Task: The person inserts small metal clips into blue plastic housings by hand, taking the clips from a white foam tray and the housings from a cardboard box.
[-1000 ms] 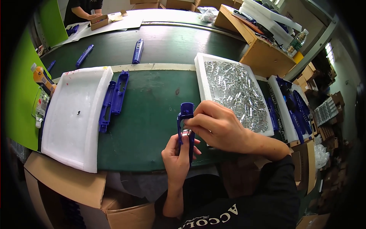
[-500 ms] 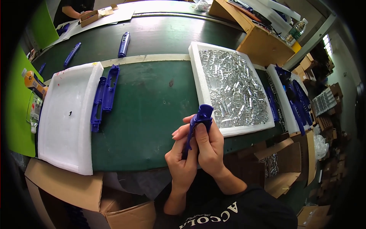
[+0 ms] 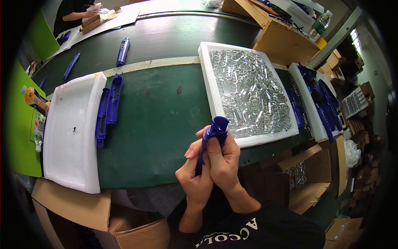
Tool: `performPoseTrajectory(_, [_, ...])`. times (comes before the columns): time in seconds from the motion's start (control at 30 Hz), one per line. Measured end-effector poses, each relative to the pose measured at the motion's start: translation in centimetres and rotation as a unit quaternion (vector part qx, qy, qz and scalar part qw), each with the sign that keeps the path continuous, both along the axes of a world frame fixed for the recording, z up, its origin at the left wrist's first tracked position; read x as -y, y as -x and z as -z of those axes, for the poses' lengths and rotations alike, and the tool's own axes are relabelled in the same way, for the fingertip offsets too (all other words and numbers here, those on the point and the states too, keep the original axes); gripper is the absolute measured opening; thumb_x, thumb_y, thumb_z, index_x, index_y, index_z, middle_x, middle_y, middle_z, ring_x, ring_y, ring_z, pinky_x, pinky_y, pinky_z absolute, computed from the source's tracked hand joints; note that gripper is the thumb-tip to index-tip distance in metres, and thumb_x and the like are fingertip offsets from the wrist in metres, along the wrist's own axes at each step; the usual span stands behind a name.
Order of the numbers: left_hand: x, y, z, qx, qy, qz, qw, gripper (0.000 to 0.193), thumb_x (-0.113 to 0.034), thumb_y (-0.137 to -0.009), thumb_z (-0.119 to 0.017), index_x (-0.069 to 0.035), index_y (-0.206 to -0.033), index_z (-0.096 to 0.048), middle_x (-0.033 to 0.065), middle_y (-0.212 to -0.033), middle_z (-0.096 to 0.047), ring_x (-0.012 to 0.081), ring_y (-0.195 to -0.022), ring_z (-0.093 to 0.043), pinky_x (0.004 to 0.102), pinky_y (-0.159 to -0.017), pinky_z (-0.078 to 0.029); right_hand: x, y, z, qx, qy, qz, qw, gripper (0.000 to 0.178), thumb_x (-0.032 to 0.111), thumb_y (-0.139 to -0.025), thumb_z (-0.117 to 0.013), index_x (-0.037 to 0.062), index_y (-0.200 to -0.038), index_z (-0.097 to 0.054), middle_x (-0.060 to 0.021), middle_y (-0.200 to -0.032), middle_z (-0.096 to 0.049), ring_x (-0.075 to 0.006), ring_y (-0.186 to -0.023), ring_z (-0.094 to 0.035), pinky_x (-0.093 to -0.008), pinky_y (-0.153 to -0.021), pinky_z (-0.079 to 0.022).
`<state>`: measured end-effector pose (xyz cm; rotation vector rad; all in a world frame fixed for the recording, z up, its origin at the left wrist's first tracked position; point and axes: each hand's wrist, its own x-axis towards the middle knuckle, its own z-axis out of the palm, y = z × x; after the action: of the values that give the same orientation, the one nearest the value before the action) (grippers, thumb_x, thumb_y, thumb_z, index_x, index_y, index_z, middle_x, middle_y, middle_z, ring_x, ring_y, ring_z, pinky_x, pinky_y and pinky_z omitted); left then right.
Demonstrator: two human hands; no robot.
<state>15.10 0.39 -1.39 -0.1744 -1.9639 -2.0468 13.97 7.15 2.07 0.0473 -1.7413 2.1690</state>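
Observation:
A blue plastic housing part (image 3: 217, 129) with a curved, hollow end is gripped by both my hands in front of my chest. My left hand (image 3: 196, 166) wraps its lower part, fingers folded against it. My right hand (image 3: 224, 159) presses on its face with the thumb, the other fingers behind. Much of the part is hidden by my fingers. Just beyond my hands stands a white foam tray (image 3: 206, 79) full of bent metal clips (image 3: 253, 91). To the left, two long blue housing pieces (image 3: 114, 101) lie on the green table (image 3: 157, 124).
At left is a white foam tray (image 3: 68, 137) with a small black bit in it, beside an orange bottle (image 3: 35, 99). Blue tool-shaped bodies (image 3: 123, 52) lie on the dark conveyor belt (image 3: 174, 35). Open cardboard boxes (image 3: 74, 203) flank me. Across the belt, another person (image 3: 72, 16) handles something white.
My view has shifted slightly, and my hands keep hold of the blue part in nearly the same pose. The other person has lifted something white above the small box.

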Motion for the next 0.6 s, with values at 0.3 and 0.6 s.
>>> performPoseTrajectory(0.3, [-0.2,0.1,0.1,0.026,-0.001,-0.016,1.000,0.015,-0.003,-0.092,-0.064,0.008,-0.103,-0.068,0.0095,-0.074,-0.068,0.0115,-0.069,-0.063,0.0266,-0.064,-0.051,-0.6,0.4,0.3,0.039,0.006,-0.023,0.999,0.027,0.022,-0.106,-0.047,-0.0036,-0.112,-0.053,-0.0117,-0.078,-0.067,-0.0185,-0.076,-0.067,-0.0290,-0.071,-0.053])
performPoseTrajectory(0.6, [2.4,0.4,-1.7,0.114,-0.240,0.232,0.936,0.051,0.000,-0.086,-0.070,0.008,-0.133,-0.052,0.0101,-0.113,-0.055,0.0145,-0.099,-0.057,0.0252,-0.085,-0.049,-1.6,0.8,-0.1,0.002,0.097,-0.013,0.995,0.036,0.027,-0.103,-0.052,-0.0035,-0.124,-0.049,-0.0155,-0.114,-0.061,-0.0218,-0.102,-0.063,-0.0351,-0.090,-0.051])
